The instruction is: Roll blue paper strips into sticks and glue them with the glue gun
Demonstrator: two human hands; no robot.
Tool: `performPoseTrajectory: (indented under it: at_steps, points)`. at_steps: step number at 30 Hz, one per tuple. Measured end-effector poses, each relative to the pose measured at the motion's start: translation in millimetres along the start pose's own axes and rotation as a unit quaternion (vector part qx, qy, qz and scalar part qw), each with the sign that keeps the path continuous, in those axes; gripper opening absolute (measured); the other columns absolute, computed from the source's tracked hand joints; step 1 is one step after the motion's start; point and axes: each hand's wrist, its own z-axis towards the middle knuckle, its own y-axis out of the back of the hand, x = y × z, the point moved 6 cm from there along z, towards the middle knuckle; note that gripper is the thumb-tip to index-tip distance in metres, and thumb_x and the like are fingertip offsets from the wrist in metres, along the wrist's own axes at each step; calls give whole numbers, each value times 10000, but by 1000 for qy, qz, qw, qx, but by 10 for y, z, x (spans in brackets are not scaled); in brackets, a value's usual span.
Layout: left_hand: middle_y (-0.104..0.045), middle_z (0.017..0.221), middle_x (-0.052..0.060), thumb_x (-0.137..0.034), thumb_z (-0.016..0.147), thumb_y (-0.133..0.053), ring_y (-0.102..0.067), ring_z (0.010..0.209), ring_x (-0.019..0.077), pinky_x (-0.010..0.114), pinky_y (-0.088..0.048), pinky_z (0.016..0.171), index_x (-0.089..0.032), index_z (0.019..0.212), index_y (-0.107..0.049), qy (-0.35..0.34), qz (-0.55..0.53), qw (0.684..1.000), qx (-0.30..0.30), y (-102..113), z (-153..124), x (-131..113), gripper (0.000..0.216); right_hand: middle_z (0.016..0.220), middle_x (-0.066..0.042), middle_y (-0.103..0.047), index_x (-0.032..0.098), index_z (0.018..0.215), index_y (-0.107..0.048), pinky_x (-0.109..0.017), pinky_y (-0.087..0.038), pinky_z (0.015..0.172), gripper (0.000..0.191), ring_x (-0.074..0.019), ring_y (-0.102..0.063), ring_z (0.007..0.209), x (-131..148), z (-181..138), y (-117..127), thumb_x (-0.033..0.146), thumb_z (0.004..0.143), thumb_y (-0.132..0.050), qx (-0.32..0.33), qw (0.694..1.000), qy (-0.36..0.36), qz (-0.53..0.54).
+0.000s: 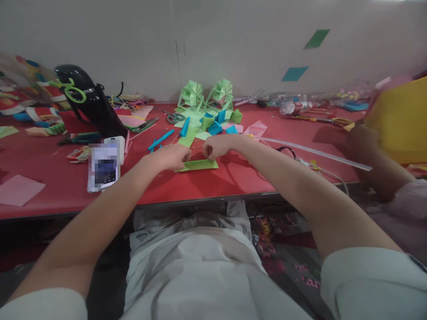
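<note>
A folded strip of green paper (199, 166) lies flat on the red table near its front edge. At the strip's left end, my left hand (176, 156) has curled fingers pressed on it. My right hand (216, 147) is closed, knuckles up, with its fingertips on the strip's far edge toward the right end. Just behind my hands lies another piece of light green paper (188, 137). Blue folded paper pieces (215, 128) are heaped a little farther back. Blue paper tubes (161, 140) rest to the left of my left hand.
Two green folded-paper ornaments (192, 93) stand by the wall. Scissors (175, 117) lie before them. On the left are a phone (103, 166) and a leaning black bottle (90, 100). A clear strip (316, 152) crosses the right side, near another person's arm (376, 155) and yellow sheet (402, 122).
</note>
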Motion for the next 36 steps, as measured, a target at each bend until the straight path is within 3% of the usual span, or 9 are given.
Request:
performPoseTrajectory:
  at_steps: [2, 5, 13, 17, 22, 31, 36]
  points:
    - [-720, 943, 32, -138, 697, -616, -654, 861, 195, 258, -438, 680, -230, 918, -675, -11, -10, 1000, -4, -6, -7, 13, 246, 878, -51, -744, 132, 967, -751, -244, -381, 622, 184, -125, -588, 688, 15, 2, 8, 229, 863, -635, -20, 1000, 6, 13]
    - [-722, 934, 27, -123, 703, -598, -654, 852, 189, 252, -429, 658, -227, 938, -688, -17, -24, 1000, -1, 8, -26, 12, 272, 815, -73, -731, 113, 909, -744, -249, -371, 617, 282, -126, -574, 670, 36, 72, -2, 347, 932, -589, -57, 998, 9, 18]
    - [-745, 921, 10, -81, 702, -591, -672, 857, 166, 220, -435, 658, -217, 970, -699, -13, -49, 998, 23, 42, -40, 0, 320, 661, -9, -635, 137, 790, -685, -251, -350, 593, 301, -120, -522, 614, 65, 256, -105, 421, 884, -652, -97, 989, 67, 90]
    - [-749, 917, 16, -67, 708, -587, -672, 841, 161, 216, -430, 642, -201, 961, -704, -12, -61, 998, 25, 51, -49, -10, 310, 676, 2, -630, 135, 782, -676, -248, -354, 602, 232, -113, -503, 617, 64, 259, -123, 355, 857, -671, -111, 980, 108, 122]
    - [-746, 909, 18, -74, 708, -594, -669, 793, 156, 221, -423, 621, -191, 977, -704, -14, -72, 997, 21, 53, -70, -26, 314, 793, -32, -718, 141, 901, -723, -247, -428, 671, 151, -137, -597, 703, 62, 268, -156, 259, 820, -676, -96, 977, 136, 135]
    - [-741, 927, 25, -84, 743, -570, -675, 789, 148, 224, -455, 676, -204, 1031, -696, -16, -80, 996, 33, 1, -43, 30, 336, 972, -75, -754, 125, 1018, -731, -236, -431, 636, 240, -152, -640, 779, 178, 129, -127, 135, 797, -637, -59, 996, 66, 29]
    - [-729, 918, 31, -49, 741, -561, -666, 824, 149, 222, -458, 700, -197, 1049, -693, -28, -61, 997, 40, -5, -43, 0, 366, 1000, -75, -744, 116, 1087, -702, -235, -418, 636, 294, -148, -632, 792, 226, 114, -99, 135, 801, -635, -64, 995, 72, 3]
